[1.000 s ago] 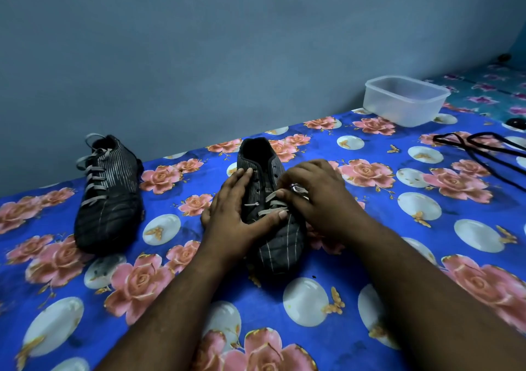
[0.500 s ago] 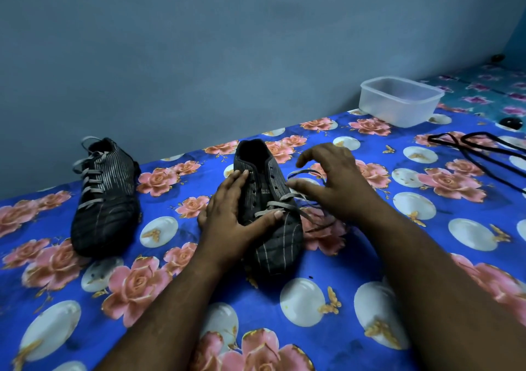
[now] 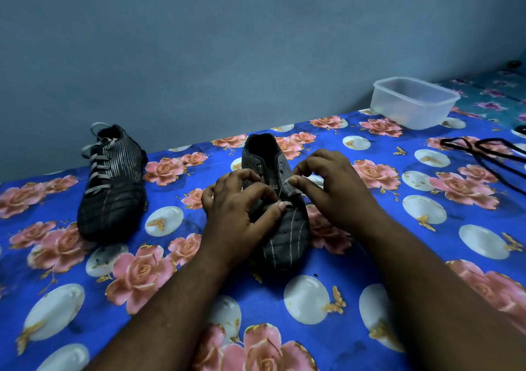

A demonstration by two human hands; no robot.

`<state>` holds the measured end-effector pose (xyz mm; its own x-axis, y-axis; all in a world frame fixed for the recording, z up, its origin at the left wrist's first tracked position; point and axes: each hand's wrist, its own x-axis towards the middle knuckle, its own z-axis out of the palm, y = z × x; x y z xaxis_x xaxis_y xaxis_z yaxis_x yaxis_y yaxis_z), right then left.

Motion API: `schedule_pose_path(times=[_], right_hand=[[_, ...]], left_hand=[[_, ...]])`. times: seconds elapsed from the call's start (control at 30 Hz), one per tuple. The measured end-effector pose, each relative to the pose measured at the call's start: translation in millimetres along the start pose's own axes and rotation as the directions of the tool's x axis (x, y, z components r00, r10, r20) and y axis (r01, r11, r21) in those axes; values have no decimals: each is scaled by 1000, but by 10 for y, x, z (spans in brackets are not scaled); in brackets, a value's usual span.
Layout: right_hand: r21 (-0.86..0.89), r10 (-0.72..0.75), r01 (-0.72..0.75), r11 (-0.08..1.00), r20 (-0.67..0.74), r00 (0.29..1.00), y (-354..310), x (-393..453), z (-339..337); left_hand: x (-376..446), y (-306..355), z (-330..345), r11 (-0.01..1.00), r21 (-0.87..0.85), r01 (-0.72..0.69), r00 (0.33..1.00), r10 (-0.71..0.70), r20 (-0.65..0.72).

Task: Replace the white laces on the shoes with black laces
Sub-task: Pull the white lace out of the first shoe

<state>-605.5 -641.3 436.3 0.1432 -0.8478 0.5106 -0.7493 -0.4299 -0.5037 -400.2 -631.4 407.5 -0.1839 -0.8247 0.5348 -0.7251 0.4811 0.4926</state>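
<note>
- A dark striped lace-up sports shoe [image 3: 280,219] lies in the middle of the scene on a blue sheet printed with pink roses and white circles [image 3: 327,299], toe pointing near and opening pointing far.
- Its upper eyelets are bare; a white lace [image 3: 284,189] shows only low on the tongue, where it rises in a short strand between the two hands.
- The left hand [image 3: 237,208] rests over the left side of this shoe, fingers curled, with thumb and forefinger tips meeting on the lace at the lower eyelets.
- The right hand [image 3: 330,188] hovers over the shoe's right side, thumb and forefinger pinching the upper end of the same strand, the other fingers curled above.
- A second dark striped shoe [image 3: 112,188] sits well apart to the left, near the wall, toe also pointing near; it is fully laced with a pale grey-white lace [image 3: 98,165] whose loose ends loop at the far end.
- A pair of black laces [image 3: 484,150] lies loosely tangled on the sheet at the right edge, well apart from both shoes.
- A clear rectangular plastic container [image 3: 412,102] stands at the far right, by the blue-grey wall [image 3: 227,43].
- Beyond the container lies a teal floral sheet [image 3: 495,100].
</note>
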Motion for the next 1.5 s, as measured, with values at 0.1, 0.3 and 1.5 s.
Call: schedule_pose_path(times=[0.1, 0.3, 1.5], right_hand=[[-111, 78, -88, 990, -93, 993, -71, -26, 147], [-4, 104, -104, 995, -22, 994, -52, -10, 191], [-11, 94, -97, 995, 360, 928, 202, -28, 75]], left_hand=[[-9, 31, -22, 996, 83, -35, 999, 32, 30], [-17, 85, -17, 986, 164, 21, 996, -35, 87], [50, 150, -27, 912, -251, 324, 944, -297, 142]])
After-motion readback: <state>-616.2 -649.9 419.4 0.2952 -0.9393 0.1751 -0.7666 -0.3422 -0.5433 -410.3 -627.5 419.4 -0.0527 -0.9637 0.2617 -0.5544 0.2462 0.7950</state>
